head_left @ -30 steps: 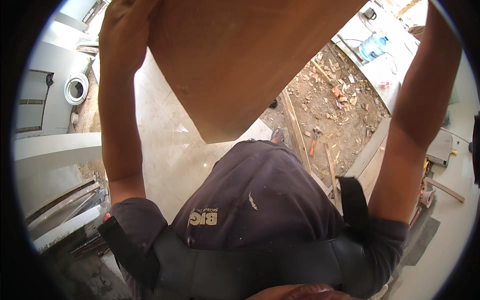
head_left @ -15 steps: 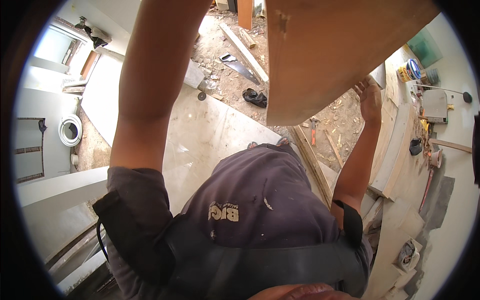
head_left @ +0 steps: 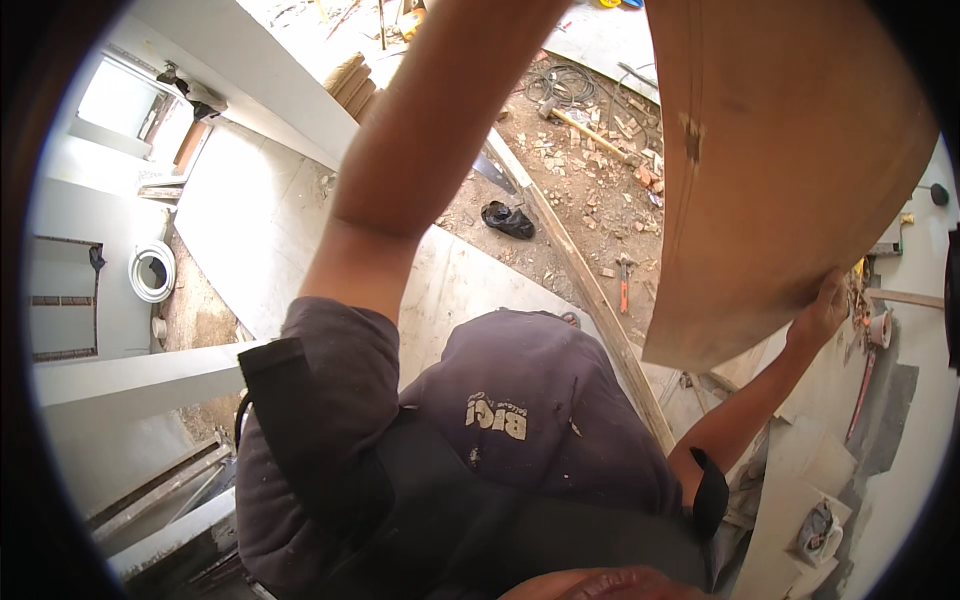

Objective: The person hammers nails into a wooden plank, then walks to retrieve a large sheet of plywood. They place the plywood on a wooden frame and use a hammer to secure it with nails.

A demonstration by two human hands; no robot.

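A large brown wooden panel [head_left: 790,180] is raised on my right side, slanting, with a chipped knot and dark grain lines along its left part. My right hand [head_left: 827,300] grips its lower right edge; part of the fingers is lost against the board. My left arm stretches up past the top of the picture, so the left hand cannot be seen. Below the panel's left edge, a long timber batten [head_left: 590,285] runs diagonally toward my body. A claw hammer [head_left: 624,285] with an orange handle lies on the dirt.
Wood chips litter the dirt floor [head_left: 570,225]. A black plastic bag [head_left: 508,219], a saw blade [head_left: 493,176], a long-handled sledgehammer [head_left: 585,130] and coiled cable [head_left: 562,84] lie there. Pale slabs [head_left: 465,285] cover the floor beside my legs. A white hose coil [head_left: 152,271] stands at left.
The panel has shifted right and lower in view, and my right hand has moved with it. My left arm now leans further right. More of the littered floor shows.
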